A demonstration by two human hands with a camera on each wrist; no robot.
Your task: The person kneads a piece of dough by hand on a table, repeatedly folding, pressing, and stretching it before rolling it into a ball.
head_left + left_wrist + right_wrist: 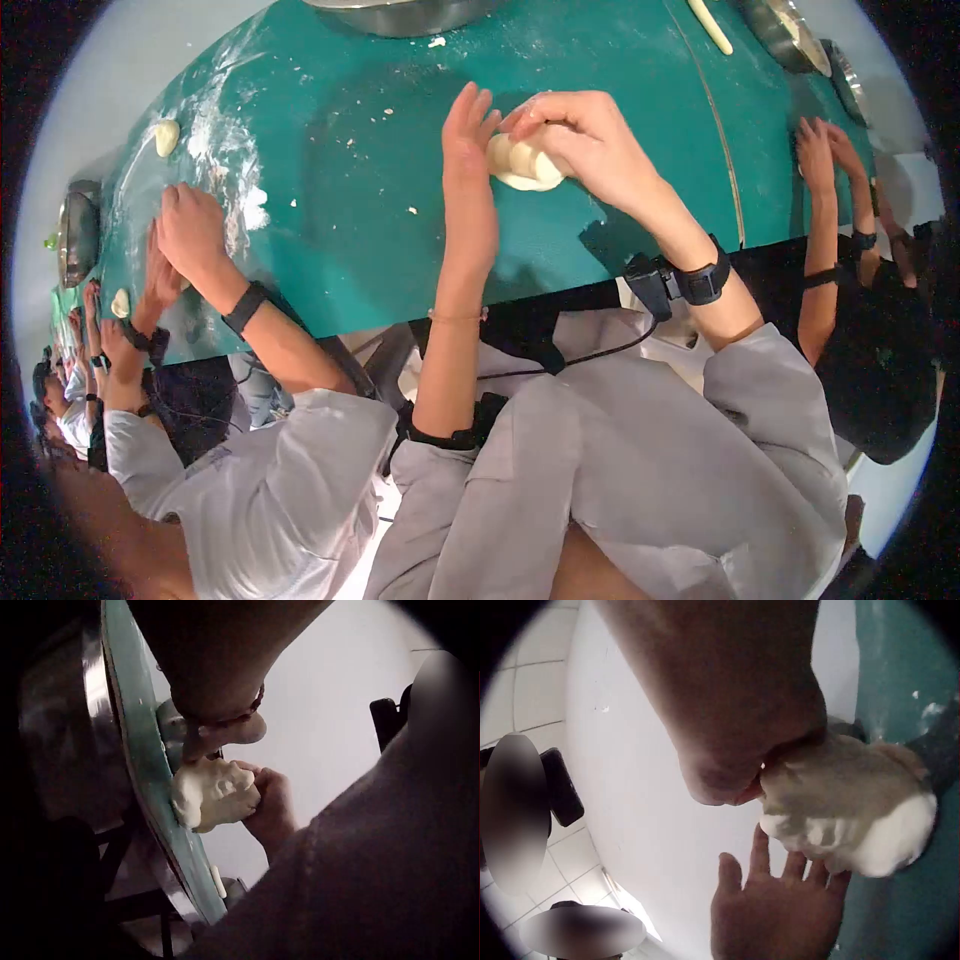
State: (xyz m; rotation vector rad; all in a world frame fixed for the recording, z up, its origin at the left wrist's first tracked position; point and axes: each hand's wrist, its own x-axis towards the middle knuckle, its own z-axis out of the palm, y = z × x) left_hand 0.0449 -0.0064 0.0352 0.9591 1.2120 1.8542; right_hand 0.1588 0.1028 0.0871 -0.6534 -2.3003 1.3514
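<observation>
A lump of pale dough (527,165) sits on the green table (390,240), folded over in a thick roll above a flatter base. My right hand (598,150) grips its top and right side with bent fingers. On the dough's left side, my left hand (468,195) stands edge-on with straight fingers beside it. In the right wrist view the left hand (780,915) shows spread fingers, their tips at the lumpy edge of the dough (855,810). The left wrist view has the right hand (274,806) holding the dough (214,799) from one side.
A metal bowl (410,15) stands at the far edge, with another bowl (785,35) at back right. A dough strip (710,25) lies beyond a seam in the table. At left, another person's hands (190,235) work near scattered flour (225,150) and a dough piece (166,138).
</observation>
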